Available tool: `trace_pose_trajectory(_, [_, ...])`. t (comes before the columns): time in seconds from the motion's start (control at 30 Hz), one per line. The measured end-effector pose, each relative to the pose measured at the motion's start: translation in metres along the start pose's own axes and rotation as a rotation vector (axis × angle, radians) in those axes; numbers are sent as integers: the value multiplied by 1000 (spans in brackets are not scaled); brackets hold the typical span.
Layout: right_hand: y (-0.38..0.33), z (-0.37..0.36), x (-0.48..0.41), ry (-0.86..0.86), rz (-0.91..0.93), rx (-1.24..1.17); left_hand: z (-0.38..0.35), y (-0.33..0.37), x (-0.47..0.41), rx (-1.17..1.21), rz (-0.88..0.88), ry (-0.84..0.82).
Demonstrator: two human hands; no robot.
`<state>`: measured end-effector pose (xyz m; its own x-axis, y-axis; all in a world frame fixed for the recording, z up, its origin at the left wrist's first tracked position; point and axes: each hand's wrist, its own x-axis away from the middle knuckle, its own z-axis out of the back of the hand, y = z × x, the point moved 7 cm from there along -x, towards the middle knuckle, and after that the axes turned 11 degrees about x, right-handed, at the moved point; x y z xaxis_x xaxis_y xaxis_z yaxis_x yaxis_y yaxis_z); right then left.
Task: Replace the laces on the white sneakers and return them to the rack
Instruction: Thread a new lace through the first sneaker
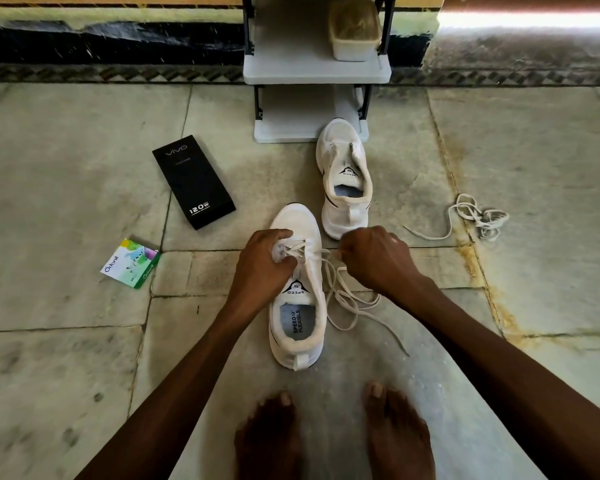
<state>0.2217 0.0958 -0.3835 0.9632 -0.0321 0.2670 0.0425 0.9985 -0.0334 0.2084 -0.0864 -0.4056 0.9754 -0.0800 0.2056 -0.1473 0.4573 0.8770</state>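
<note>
left hand (264, 261) curled, gripping sneaker (298, 289) upper | right hand (374, 258) fisted, seemingly pinching lace (302, 248) | arms outstretched

Both bare forearms reach from the lower corners to frame centre, left hand (262, 261) curled over the near sneaker (297, 323) at its lacing, right hand (374, 259) fisted, pinching the lace (326, 251), bare feet (267, 441) bottom centre.

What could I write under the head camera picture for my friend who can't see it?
The left hand holds a white sneaker on the stone floor while the right hand pinches its lace. A second sneaker, unlaced, stands nearer the white rack, with a loose lace lying to its right.
</note>
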Motion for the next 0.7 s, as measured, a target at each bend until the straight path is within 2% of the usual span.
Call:
trace_pose_trajectory(0.07, [-14, -2, -7, 44, 71, -83, 0, 0, 0, -12, 3, 3])
trace_pose_trajectory(0.17, [-26, -17, -13, -2, 152, -70, 0, 0, -1, -22, -6, 7])
trace_pose_trajectory(0.23, [-27, -18, -14, 29, 171, -51, 1, 0, -1, -28, -7, 12])
trace_pose_trajectory(0.4, [-20, -4, -12, 140, 97, -20, 2, 1, -2, -63, -17, 31])
trace_pose_trajectory(0.5, [-23, -2, -10, 130, 63, 25, 2, 3, -1, -45, -14, 38])
trace_pose_trajectory(0.6, [-19, 1, -10, 101, -4, -191, 1, 2, -1, -39, -5, 7])
trace_pose_trajectory(0.7, [-13, 2, -14, -58, -97, -552, -4, 0, -5, -73, -13, -72])
